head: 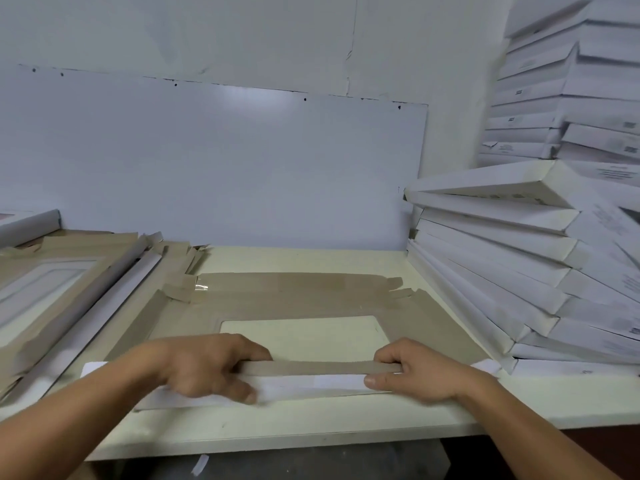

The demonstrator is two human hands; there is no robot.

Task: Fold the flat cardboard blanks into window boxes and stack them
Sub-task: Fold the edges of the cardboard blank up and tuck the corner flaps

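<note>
Both hands, left hand (207, 367) and right hand (412, 370), had fingers curled around the near flap (322, 368) of the flat blank (304, 296) on the worktop (311, 420).

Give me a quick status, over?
Both hands, left hand and right hand, gripping near flap of flat cardboard blank. Finished boxes stacked right. Nothing blocking.

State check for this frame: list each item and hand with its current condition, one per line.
Cardboard blank: flat on the table, near flap folded up.
Left hand: grips the near flap.
Right hand: grips the near flap.
Folded boxes: stacked at right, leaning.
Unfolded blanks: piled flat at left.
</note>
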